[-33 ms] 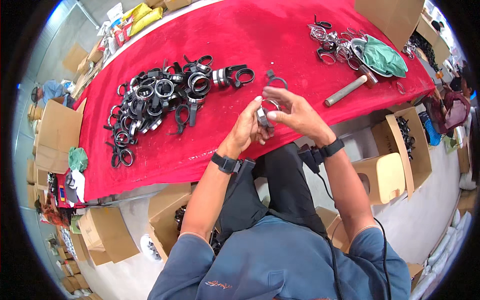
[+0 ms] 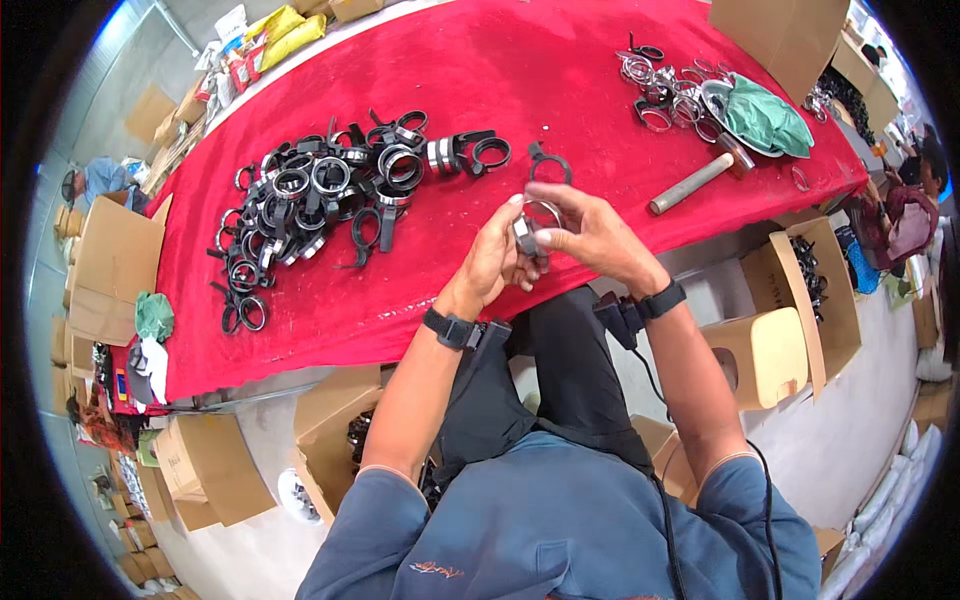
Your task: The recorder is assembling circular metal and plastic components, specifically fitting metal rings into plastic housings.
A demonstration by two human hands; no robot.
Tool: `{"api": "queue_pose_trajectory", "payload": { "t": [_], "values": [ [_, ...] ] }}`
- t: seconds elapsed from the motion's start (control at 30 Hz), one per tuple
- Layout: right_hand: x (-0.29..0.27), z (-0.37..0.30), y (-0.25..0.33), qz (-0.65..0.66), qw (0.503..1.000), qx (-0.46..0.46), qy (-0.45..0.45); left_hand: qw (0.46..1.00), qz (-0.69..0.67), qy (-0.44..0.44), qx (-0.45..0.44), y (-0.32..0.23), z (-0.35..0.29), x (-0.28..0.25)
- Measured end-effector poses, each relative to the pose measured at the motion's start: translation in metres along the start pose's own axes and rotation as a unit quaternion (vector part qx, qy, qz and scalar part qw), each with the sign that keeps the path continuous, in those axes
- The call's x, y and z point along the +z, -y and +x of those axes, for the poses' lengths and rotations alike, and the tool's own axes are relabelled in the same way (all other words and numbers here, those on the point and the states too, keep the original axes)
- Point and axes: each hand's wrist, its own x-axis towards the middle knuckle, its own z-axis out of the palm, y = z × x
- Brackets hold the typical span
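Metal ring (image 2: 525, 236) pinched in the grip of left hand (image 2: 488, 258) and right hand (image 2: 597, 236), left of the hammer (image 2: 690, 184), ring heap (image 2: 312, 196) farther left, green cloth (image 2: 768, 116) beyond the hammer.

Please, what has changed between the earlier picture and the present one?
Very little: the right hand lowered its fingers slightly toward the wearer, uncovering more of the loose black ring beyond. Nothing was visibly grasped or released: it and the left hand still hold the metal ring. The ring pile and hammer stayed put.
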Motion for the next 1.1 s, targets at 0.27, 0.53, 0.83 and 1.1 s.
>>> {"api": "queue_pose_trajectory", "payload": {
  "t": [0.27, 0.53, 0.83, 1.1],
  "values": [
    [0.019, -0.027, -0.022, -0.027, 0.980, 0.080, -0.182, 0.992, 0.094, 0.038, -0.072, 0.002, -0.026, -0.002],
    [-0.051, 0.002, -0.085, -0.123, 0.940, 0.189, -0.258, 0.980, 0.147, -0.104, 0.088, 0.001, -0.034, -0.024],
    [-0.017, 0.021, -0.039, -0.422, 0.859, -0.061, -0.284, 0.882, 0.300, -0.234, 0.279, 0.017, -0.037, -0.029],
    [0.054, -0.003, -0.009, 0.094, 0.987, 0.078, -0.105, 0.687, 0.577, -0.327, 0.299, -0.007, -0.061, 0.021]
  ]
}}
